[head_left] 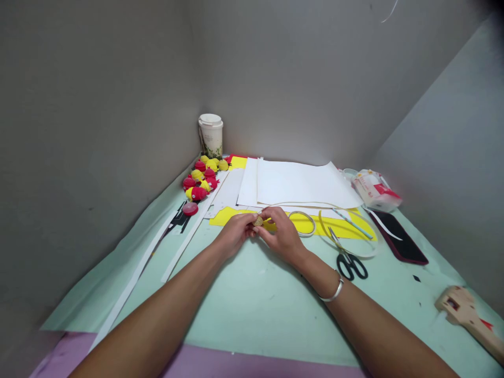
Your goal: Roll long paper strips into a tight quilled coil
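Observation:
Over the middle of the table, my left hand (238,230) pinches a small round coil of yellowish ribbed strip (258,221) between its fingers. My right hand (282,231), wearing a bangle at the wrist, has its thumb and fingertips curved against the coil's other side. Fingers cover part of the coil. A long pale strip (315,203) runs in loops to the right behind my right hand; I cannot tell for certain whether it joins the coil. Scissors with black handles (352,265) lie partly open, right of my right hand.
Several red and yellow coiled-paper figures (197,193) and a lidded cup (212,135) stand at back left. White sheets (303,181) lie over yellow paper (224,216). At right are a tissue pack (376,190), a phone (399,239) and a glue gun (460,310). Walls enclose the table.

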A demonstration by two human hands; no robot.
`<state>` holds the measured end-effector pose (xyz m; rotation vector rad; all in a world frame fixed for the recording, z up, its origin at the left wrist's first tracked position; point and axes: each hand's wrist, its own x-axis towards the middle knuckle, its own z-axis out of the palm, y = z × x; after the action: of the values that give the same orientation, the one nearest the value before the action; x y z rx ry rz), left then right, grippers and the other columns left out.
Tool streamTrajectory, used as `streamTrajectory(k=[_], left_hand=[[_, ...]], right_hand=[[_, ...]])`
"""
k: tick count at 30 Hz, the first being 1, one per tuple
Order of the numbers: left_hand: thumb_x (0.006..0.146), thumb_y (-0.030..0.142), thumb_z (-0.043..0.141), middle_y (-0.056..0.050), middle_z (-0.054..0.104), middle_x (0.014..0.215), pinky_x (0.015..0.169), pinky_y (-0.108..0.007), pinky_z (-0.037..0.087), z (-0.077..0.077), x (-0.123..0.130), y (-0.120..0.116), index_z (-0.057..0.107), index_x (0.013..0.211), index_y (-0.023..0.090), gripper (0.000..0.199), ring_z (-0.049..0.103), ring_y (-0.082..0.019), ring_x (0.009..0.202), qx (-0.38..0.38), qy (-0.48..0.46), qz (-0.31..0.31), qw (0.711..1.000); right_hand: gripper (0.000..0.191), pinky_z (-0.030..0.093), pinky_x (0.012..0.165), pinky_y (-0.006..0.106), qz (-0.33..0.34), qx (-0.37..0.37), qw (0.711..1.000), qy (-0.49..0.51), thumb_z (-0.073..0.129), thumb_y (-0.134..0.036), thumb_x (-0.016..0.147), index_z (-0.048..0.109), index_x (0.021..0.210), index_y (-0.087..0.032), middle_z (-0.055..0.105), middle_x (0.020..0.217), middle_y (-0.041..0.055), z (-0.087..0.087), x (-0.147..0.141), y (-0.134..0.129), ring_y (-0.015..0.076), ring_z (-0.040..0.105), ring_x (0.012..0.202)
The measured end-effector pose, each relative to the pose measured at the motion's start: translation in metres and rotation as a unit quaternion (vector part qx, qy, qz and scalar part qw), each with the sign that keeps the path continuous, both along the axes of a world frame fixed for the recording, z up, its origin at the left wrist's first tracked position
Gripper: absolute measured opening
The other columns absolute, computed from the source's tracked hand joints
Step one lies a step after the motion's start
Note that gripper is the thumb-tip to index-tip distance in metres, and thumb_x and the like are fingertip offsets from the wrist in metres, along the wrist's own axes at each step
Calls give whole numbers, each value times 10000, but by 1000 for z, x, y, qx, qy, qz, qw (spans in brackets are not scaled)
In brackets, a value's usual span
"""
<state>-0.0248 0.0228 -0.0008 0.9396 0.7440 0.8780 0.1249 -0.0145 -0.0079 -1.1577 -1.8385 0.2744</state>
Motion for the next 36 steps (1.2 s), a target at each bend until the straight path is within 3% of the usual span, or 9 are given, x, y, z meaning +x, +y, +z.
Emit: streamTrajectory(k=[17, 22, 36], left_hand=[[729, 261, 655, -35, 576, 683, 531, -229, 386, -2, 0, 1, 653, 745, 102, 160, 510, -112, 595, 2, 0, 10, 1000], [731, 267, 659, -39, 577, 698, 520, -231, 381, -3, 0, 2, 647, 753, 101, 168, 510, -114, 600, -7, -15, 11, 1000], [740, 267, 646, -28, 570, 689, 539, -239, 381, -1, -1, 1, 643, 726, 110, 158, 507, -111, 602, -1, 2, -6, 1000]], right_hand=[[241, 511, 861, 390, 15, 5, 1000, 1, 622, -165, 810, 579, 1037, -234, 582, 1045, 74, -1, 1, 0, 215, 554, 1001], [233, 519, 796, 376, -7, 9, 1000, 7, 671, -203, 790, 567, 997, -230, 595, 1016, 67, -1, 1, 1, 216, 565, 956], [185, 510, 830, 381, 2, 4, 1000, 0, 658, -178, 788, 569, 941, -232, 582, 1000, 69, 0, 1, 0, 218, 550, 970]])
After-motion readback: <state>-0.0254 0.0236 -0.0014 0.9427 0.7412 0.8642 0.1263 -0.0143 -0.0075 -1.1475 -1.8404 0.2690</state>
